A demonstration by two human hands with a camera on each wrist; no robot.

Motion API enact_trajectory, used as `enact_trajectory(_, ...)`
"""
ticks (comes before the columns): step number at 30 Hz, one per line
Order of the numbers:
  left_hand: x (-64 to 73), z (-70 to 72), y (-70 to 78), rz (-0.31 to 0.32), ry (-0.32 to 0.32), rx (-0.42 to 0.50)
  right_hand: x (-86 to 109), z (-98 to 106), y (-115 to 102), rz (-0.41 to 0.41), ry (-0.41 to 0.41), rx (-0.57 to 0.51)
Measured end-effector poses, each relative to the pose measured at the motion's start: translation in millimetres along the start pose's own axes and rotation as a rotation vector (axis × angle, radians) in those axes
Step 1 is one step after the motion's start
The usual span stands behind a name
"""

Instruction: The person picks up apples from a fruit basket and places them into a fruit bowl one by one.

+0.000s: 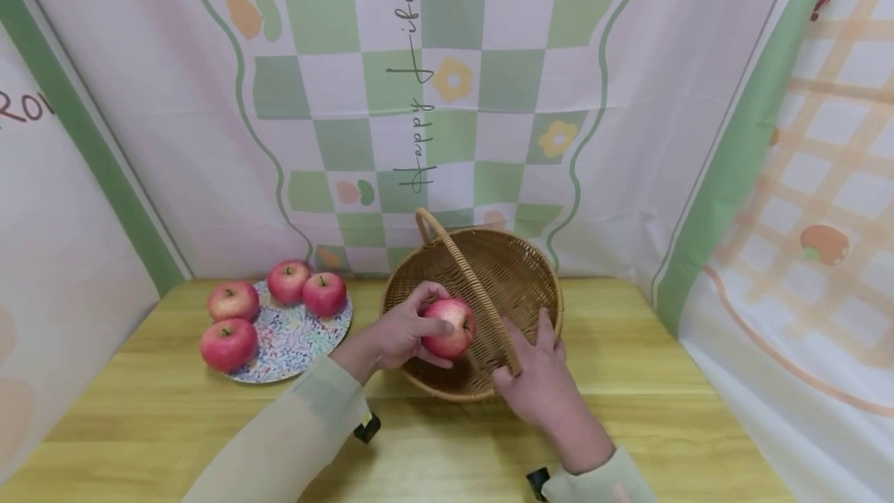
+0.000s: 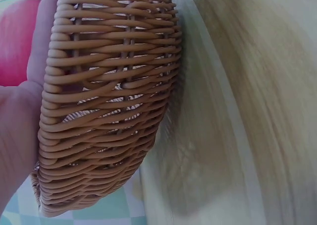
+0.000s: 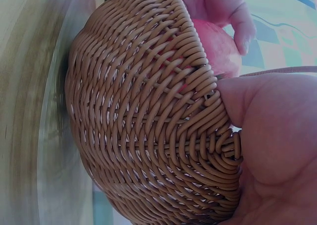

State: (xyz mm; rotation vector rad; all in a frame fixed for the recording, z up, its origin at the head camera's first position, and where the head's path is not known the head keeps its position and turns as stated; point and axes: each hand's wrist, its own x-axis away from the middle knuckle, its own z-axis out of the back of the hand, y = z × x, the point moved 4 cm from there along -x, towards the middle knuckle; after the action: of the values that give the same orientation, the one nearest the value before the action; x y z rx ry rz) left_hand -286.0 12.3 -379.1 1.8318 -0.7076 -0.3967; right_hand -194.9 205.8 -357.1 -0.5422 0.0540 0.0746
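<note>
My left hand [image 1: 405,334] holds a red apple [image 1: 450,327] between thumb and fingers, over the left part of a round wicker basket [image 1: 400,286]. In the left wrist view, the apple [image 2: 17,44] shows partly behind the hand at the basket's rim. My right hand [image 1: 541,379] grips the near right rim at the foot of the arched handle [image 1: 471,278], with fingers reaching inside. From the right wrist, the thumb [image 3: 237,98] presses at the woven rim, and the other fingers are hidden behind the basket wall.
A round speckled plate [image 1: 286,344] lies at the left on the wooden table [image 1: 433,449]. Several red apples sit on it, one of them a front apple [image 1: 229,345] near its left edge. A checkered cloth [image 1: 391,99] hangs close behind the basket.
</note>
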Motion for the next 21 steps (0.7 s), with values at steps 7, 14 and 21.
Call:
enact_trajectory(7, 0.4, 0.3, 0.3, -0.029, -0.004, 0.049, -1.5, -0.8, 0.5, -0.009, -0.007, -0.006)
enact_trajectory(14, -0.1, -3.5, 2.9, -0.064, -0.083, 0.104, -1.8, 0.6, -0.1, -0.011, -0.007, -0.004)
enact_trajectory(21, 1.3, -3.2, 4.4, -0.074, -0.081, 0.11, -0.2, 2.4, -1.5, -0.003, 0.0, 0.0)
